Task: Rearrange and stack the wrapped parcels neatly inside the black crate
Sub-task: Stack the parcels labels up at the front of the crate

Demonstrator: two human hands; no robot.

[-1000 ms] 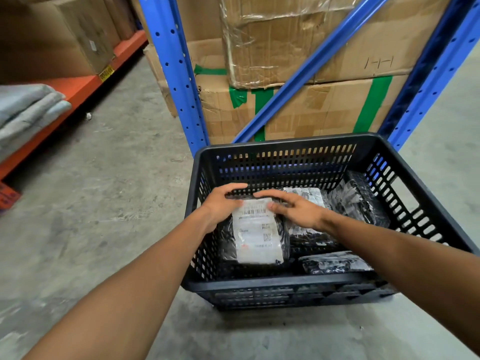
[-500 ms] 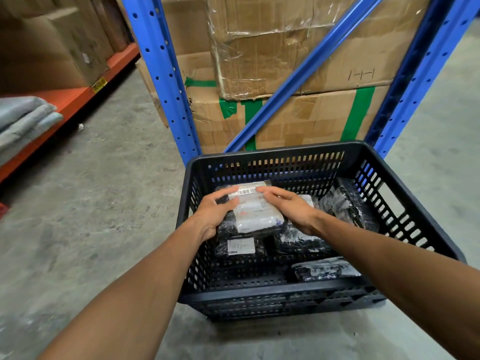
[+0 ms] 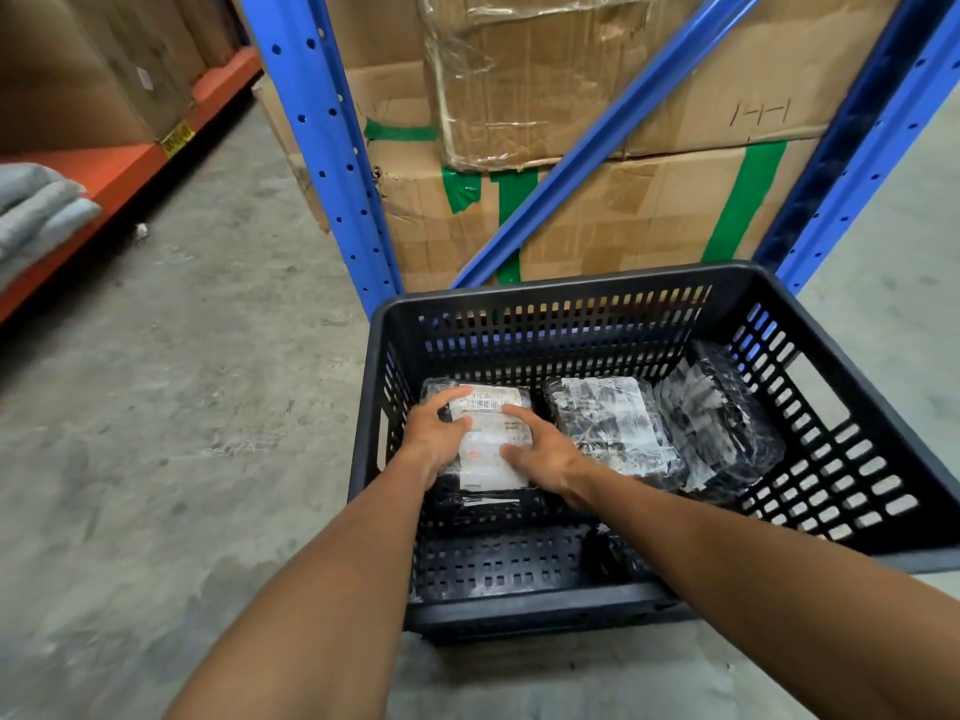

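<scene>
A black slatted crate [image 3: 561, 298] stands on the concrete floor. Inside, at the far left, a black wrapped parcel with a white label [image 3: 491, 439] lies flat on top of another parcel. My left hand [image 3: 434, 436] and my right hand [image 3: 543, 452] both rest on it, fingers spread over its sides. To its right lies a second wrapped parcel [image 3: 610, 426], and a third parcel [image 3: 719, 433] leans against the crate's right wall. A further dark parcel [image 3: 615, 556] shows under my right forearm near the front.
Blue rack uprights [image 3: 322, 148] and a diagonal brace stand right behind the crate, with taped cardboard boxes [image 3: 597, 200] between them. An orange shelf [image 3: 104, 174] with boxes and folded grey cloth [image 3: 36, 210] runs along the left. Concrete floor lies left of the crate.
Both hands moved the labelled parcel from the crate's front left toward the far left and set it down flat on another parcel. The view shifted downward and closer.
</scene>
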